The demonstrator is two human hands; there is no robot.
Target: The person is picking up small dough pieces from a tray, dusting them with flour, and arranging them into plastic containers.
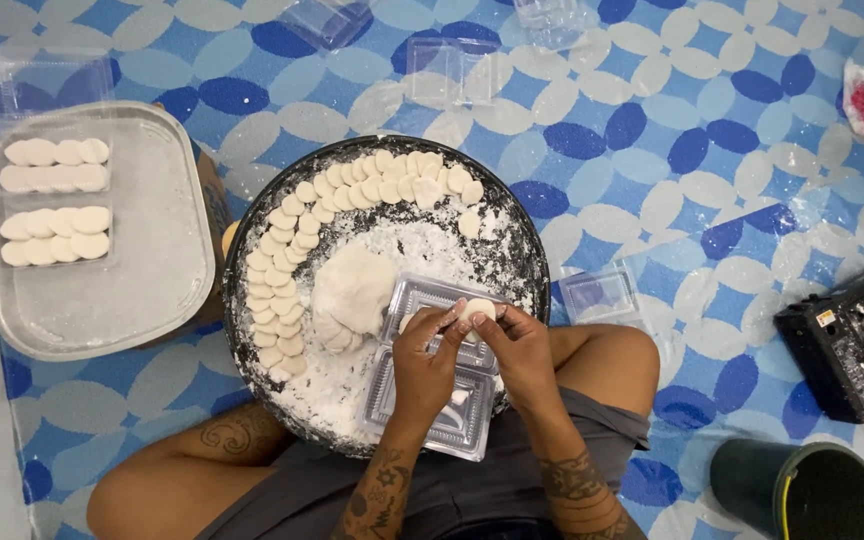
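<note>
Both hands meet over an open clear plastic box (432, 385) resting on the floured round tray (512, 250). The left hand (422, 365) and right hand (522, 355) together pinch one small white dough disc (479, 309) between their fingertips. It looks soft, light and easily dented, its floured surface dry rather than sticky; holding it by the edges seems safest. Beyond the grip lie a dough lump (352, 290) and rows of finished discs (302, 215).
</note>
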